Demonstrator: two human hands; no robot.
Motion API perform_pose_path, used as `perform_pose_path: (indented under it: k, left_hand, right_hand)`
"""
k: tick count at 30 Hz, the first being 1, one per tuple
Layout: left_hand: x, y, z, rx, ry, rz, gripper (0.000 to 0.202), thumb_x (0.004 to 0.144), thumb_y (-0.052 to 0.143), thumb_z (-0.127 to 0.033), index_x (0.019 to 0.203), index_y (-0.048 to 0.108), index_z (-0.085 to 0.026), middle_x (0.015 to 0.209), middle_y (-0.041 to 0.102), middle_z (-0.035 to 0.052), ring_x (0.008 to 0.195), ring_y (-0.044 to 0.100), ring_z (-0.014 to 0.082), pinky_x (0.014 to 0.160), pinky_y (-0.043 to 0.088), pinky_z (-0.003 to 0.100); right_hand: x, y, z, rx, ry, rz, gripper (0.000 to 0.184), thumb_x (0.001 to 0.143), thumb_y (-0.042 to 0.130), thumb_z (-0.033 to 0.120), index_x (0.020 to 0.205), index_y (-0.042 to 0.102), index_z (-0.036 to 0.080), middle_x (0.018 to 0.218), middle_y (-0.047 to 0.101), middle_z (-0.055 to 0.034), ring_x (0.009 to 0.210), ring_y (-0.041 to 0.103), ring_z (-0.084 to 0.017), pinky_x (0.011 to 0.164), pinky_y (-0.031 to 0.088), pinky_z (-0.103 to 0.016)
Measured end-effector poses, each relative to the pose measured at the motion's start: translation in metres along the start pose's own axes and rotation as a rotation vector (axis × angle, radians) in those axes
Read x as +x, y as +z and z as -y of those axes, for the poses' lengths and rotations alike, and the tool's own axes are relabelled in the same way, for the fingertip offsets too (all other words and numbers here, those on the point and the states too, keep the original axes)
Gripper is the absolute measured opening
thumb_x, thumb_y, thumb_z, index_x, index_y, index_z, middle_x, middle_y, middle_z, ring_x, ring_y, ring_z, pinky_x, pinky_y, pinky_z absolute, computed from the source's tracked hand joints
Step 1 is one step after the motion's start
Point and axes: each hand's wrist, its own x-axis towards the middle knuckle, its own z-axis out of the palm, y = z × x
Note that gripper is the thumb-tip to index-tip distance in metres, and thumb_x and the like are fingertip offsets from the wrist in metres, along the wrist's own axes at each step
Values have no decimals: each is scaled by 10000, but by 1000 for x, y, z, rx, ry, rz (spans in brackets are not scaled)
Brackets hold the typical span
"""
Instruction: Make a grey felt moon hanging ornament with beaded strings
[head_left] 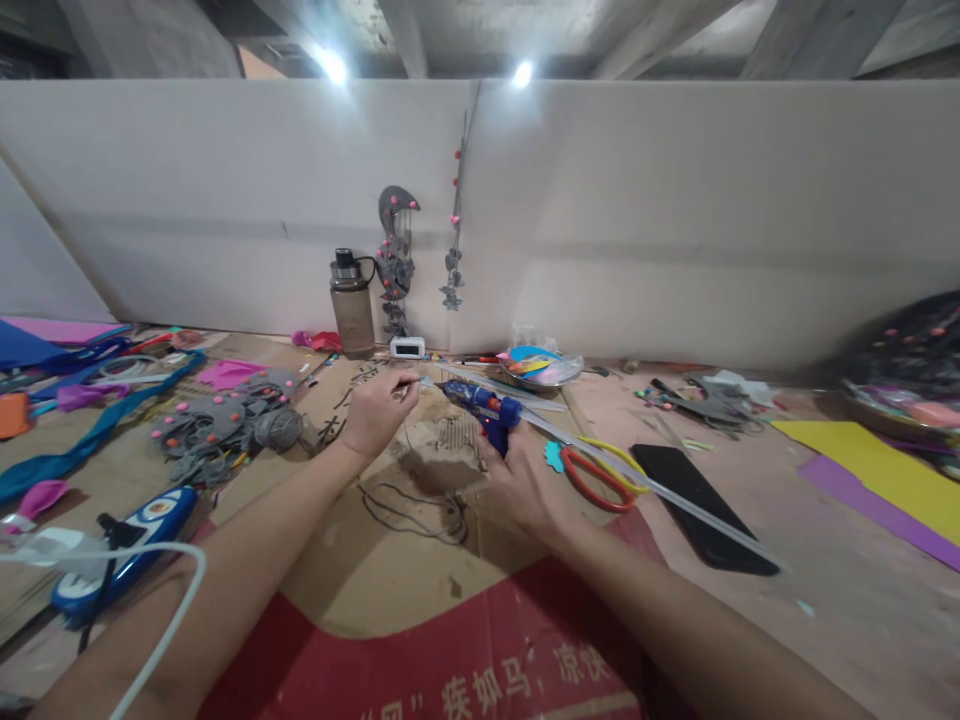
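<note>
My right hand (pixel 517 480) grips the handle of a blue glue gun (pixel 480 405), whose nozzle points left. My left hand (pixel 379 410) pinches a small thin piece I cannot make out, held right at the gun's tip. Both hands hover over a brown cardboard sheet (pixel 390 570) with glue stains and a loose dark wire (pixel 420 510). A long clear glue stick (pixel 660 490) trails from the back of the gun towards the right.
Red-and-yellow scissors (pixel 600 475) and a black phone (pixel 701 505) lie right of my hands. Grey felt pieces with pink dots (pixel 217 425) sit to the left, a second blue glue gun (pixel 124 555) nearer. A water bottle (pixel 352 305) and a bowl (pixel 536 368) stand by the back wall.
</note>
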Motion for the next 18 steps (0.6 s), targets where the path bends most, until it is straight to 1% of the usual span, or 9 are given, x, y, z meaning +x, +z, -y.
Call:
perform_pose_path:
  k: [2, 3, 5, 7, 11, 14, 16, 18]
  left_hand:
    - [3, 1, -7, -173, -225, 4, 163, 767, 608, -310, 821, 694, -183, 785, 723, 49, 717, 678, 184, 710, 560, 324]
    - [5, 1, -11, -293, -341, 18, 181, 752, 622, -333, 799, 691, -173, 750, 716, 49, 678, 672, 180, 663, 564, 318]
    - [9, 1, -20, -551, -542, 50, 213, 722, 650, -369, 765, 675, -162, 730, 709, 55, 665, 668, 181, 609, 569, 312]
    - [12, 1, -27, -718, -659, 73, 231, 686, 684, -382, 745, 659, -160, 718, 704, 59, 690, 669, 188, 605, 572, 317]
    - [12, -1, -38, -835, -742, 130, 270, 655, 716, -397, 747, 655, -150, 716, 696, 67, 710, 663, 188, 610, 564, 317]
    - [11, -1, -42, -880, -772, 161, 301, 638, 735, -401, 759, 657, -137, 751, 701, 80, 717, 658, 181, 616, 559, 308]
    - [11, -2, -44, -905, -781, 173, 309, 635, 742, -396, 764, 654, -130, 758, 701, 83, 713, 655, 176, 611, 558, 297]
    - [11, -3, -45, -921, -781, 176, 306, 642, 741, -389, 769, 649, -127, 760, 701, 80, 715, 655, 169, 610, 556, 284]
  right_hand:
    - [0, 0, -1, 39, 36, 0, 351, 879, 439, 384, 1091, 571, 138, 1008, 644, -124, 923, 586, -251, 858, 459, -412]
    - [0, 0, -2, 62, 55, -9, 345, 877, 448, 396, 1070, 581, 142, 1000, 644, -116, 910, 583, -247, 853, 459, -409]
    - [-1, -1, -3, 108, 87, -38, 329, 868, 469, 408, 1030, 592, 150, 963, 643, -99, 867, 578, -238, 825, 462, -397]
    - [-2, -1, -3, 145, 101, -60, 313, 861, 483, 405, 1013, 592, 154, 935, 638, -86, 841, 574, -231, 799, 462, -379]
    - [-2, -3, 3, 219, 118, -58, 257, 849, 502, 380, 952, 591, 163, 874, 628, -64, 780, 564, -207, 740, 457, -336]
    - [-1, -2, 5, 341, 159, -23, 220, 829, 514, 370, 880, 572, 164, 768, 597, -40, 671, 530, -178, 638, 446, -304]
    - [0, 0, 3, 442, 203, 14, 219, 822, 525, 378, 882, 543, 168, 705, 555, -10, 597, 491, -153, 578, 429, -288]
    - [1, 2, -1, 514, 252, 43, 235, 820, 542, 386, 919, 518, 175, 672, 518, 18, 564, 468, -137, 557, 418, -277]
